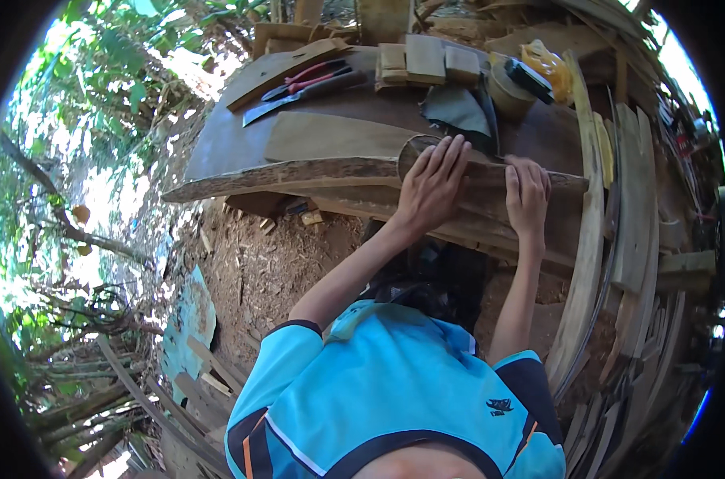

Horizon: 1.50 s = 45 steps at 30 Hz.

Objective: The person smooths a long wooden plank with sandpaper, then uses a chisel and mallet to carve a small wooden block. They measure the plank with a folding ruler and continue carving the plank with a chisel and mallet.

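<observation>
A long wooden plank (322, 170) with a rough, dark edge lies across the near side of the workbench. My left hand (436, 180) rests flat near its middle, fingers stretched out side by side. Under that palm is a dark brown piece with a curved outline (412, 152); it looks like sandpaper, but the hand covers most of it. Farther right, my right hand (527, 191) has its fingers bent over the same plank, gripping its edge. Beyond the plank lies a flat brown board (330, 136).
Red-handled pliers (302, 80) and a knife-like blade (278, 106) lie on the bench (219, 144). Wood blocks (424, 60), a grey cloth (458, 110) and a round container (509, 89) stand behind. Long boards (630, 199) lean at right; wood scraps litter the dirt floor (258, 263).
</observation>
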Motion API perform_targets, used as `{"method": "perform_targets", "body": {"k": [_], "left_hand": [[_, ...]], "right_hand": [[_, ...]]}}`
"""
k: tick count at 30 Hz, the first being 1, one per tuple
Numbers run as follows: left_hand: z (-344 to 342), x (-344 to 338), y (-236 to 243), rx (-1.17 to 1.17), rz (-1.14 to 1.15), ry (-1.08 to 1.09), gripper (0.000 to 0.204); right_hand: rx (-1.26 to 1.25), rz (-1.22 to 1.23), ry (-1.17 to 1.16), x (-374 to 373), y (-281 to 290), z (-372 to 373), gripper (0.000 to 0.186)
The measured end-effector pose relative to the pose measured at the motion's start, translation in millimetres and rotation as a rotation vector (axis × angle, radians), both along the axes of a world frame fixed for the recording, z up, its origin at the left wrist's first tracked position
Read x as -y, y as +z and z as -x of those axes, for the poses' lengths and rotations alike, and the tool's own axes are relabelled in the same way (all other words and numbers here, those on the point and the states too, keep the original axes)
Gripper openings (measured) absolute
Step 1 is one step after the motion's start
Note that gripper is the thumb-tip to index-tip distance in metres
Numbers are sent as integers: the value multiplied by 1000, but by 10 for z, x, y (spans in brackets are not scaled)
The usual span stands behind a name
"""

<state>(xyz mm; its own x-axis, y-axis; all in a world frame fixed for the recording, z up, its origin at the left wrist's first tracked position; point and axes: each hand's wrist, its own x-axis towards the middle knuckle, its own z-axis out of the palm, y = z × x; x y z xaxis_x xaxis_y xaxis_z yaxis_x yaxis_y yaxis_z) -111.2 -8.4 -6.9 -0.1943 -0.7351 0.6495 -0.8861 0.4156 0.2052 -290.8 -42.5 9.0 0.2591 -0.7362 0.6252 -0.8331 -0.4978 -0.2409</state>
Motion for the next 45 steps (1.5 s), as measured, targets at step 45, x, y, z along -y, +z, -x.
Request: {"method": "perform_targets", "body": {"k": [45], "left_hand": [[-1172, 378, 30, -83, -320, 0, 34]], "right_hand": [[-50, 9, -88, 246, -112, 2, 17]]}}
